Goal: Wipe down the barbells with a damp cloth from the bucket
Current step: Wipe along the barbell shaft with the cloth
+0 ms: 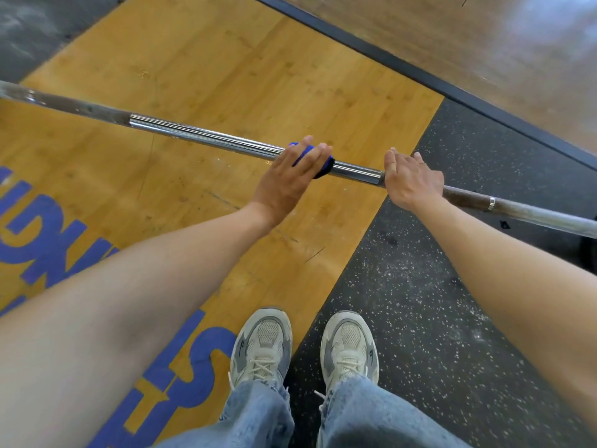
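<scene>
Left hand (292,171) wraps a mostly hidden blue cloth (324,168) around the barbell (206,137); right hand (412,182) grips the bar.

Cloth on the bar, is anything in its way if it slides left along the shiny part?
Nothing visible. The left hand presses the blue cloth on the bar, and the chrome stretch to its left is bare up to the darker section. The right hand grips the bar on the other side.

Partial blue lettering on wooden platform (226,76), unreadable
</scene>
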A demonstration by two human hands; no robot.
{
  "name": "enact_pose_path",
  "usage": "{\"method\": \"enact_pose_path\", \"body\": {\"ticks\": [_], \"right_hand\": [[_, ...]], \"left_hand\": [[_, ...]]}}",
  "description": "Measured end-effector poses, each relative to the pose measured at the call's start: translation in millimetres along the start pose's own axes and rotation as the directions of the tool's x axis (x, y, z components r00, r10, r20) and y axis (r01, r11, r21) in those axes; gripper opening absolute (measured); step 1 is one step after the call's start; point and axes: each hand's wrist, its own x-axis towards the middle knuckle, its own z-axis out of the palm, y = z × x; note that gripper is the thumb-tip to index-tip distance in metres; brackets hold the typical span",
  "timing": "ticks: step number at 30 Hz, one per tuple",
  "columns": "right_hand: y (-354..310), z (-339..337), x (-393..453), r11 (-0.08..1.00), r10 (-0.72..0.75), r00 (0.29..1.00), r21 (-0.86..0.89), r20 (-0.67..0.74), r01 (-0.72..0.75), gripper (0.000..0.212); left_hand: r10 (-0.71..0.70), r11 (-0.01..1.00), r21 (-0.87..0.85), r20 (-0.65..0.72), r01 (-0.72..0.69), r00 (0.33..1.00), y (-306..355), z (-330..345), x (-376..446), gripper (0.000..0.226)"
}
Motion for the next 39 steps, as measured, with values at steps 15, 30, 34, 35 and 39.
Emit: {"method": "enact_pose_path", "body": {"ticks": [15, 30, 34, 35, 39], "right_hand": [[6, 17, -43, 0.997, -0.029, 0.998, -0.067, 0.059, 0.033, 0.061], [11, 46, -88, 0.951, -0.234, 0.957, -0.245, -0.172, 0.189, 0.065], [11, 53, -89, 0.961, -0.226, 0.947, -0.213, -0.229, 0.178, 0.066], [11, 54, -89, 0.964, -0.221, 0.942, -0.206, -0.254, 0.17, 0.066], [13, 54, -83, 0.968, -0.217, 0.924, -0.189, -0.313, 0.163, 0.063]], "left_hand": [[-0.076, 0.996, -0.045, 0.108, 0.081, 0.991, -6, -21, -44, 0.071], [0.1, 0.979, -0.174, -0.03, -0.103, 0.995, 44, -26, -52, 0.07], [0.067, 0.985, -0.155, -0.052, -0.074, 0.996, 46, -26, -57, 0.066], [0.061, 0.984, -0.163, -0.057, -0.069, 0.997, 54, -28, -53, 0.062], [0.133, 0.96, -0.241, -0.069, -0.146, 0.989, 95, -37, -31, 0.055]]}}
